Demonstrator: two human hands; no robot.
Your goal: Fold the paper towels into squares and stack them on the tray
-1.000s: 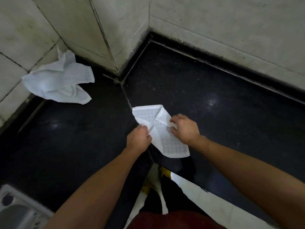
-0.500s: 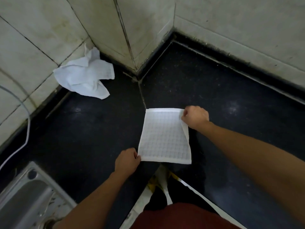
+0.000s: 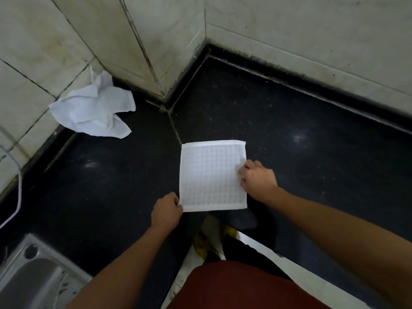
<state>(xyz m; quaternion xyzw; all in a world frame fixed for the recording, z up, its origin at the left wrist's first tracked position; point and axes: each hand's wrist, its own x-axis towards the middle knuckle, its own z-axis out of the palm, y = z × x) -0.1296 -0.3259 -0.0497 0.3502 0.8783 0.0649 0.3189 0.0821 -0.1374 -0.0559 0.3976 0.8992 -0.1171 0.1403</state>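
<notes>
1. Nearest the camera, a red garment (image 3: 234, 286) is seen at the bottom edge, and a steel sink (image 3: 29, 277) is set into the near left corner of the desk (image 3: 312, 152).
2. The desk's near edge is cut at an angle just below the hands, with pale floor seen past it.
3. The near left corner of the flat paper towel (image 3: 211, 177) is pinched by the left hand (image 3: 166, 211), whose fingers are curled tight.
4. The towel's right edge is gripped about halfway along by the right hand (image 3: 258, 180), with the fingers curled onto the sheet.
5. The paper towel is laid flat on the desk near its front edge, as a near square with four straight edges; its far left corner is touched by the seam in the dark top.
6. Bare dark surface is left to the left, to the right and behind the sheet.
7. A white cable (image 3: 19, 190) is hung along the left wall.
8. Crumpled towels (image 3: 93, 110) are heaped well apart at the far left, against the tiled wall (image 3: 312, 41), where the desk is closed off.
</notes>
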